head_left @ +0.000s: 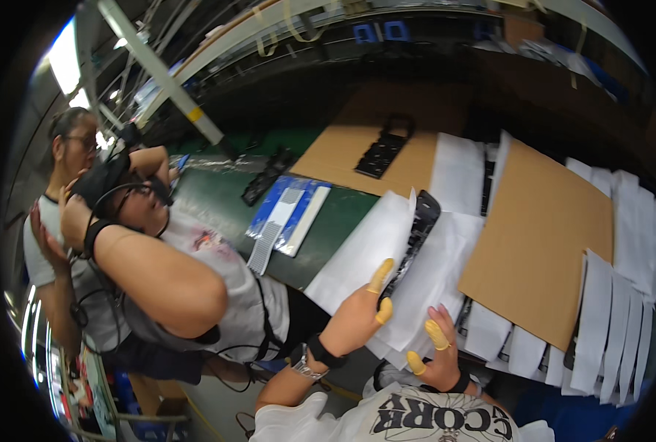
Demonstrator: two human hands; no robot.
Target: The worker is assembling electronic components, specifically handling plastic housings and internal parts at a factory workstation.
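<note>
My left hand (356,318), with yellow finger cots on its fingertips, grips the lower end of a long black plastic part (416,234) between thumb and finger. The part stands tilted on edge among white foam sheets (368,254), one of them beside it on the left. My right hand (441,353), also in yellow finger cots, is open with its fingers apart. It is beside the near edge of the white sheets and holds nothing.
A brown cardboard sheet (541,243) covers rows of white-wrapped parts on the right. Another black frame (384,147) lies on cardboard farther back. Left of the sheets, a striped label strip (275,230) lies across a blue-and-white pad (298,217). A person in a light shirt (217,258) stands close on the left, another behind.
</note>
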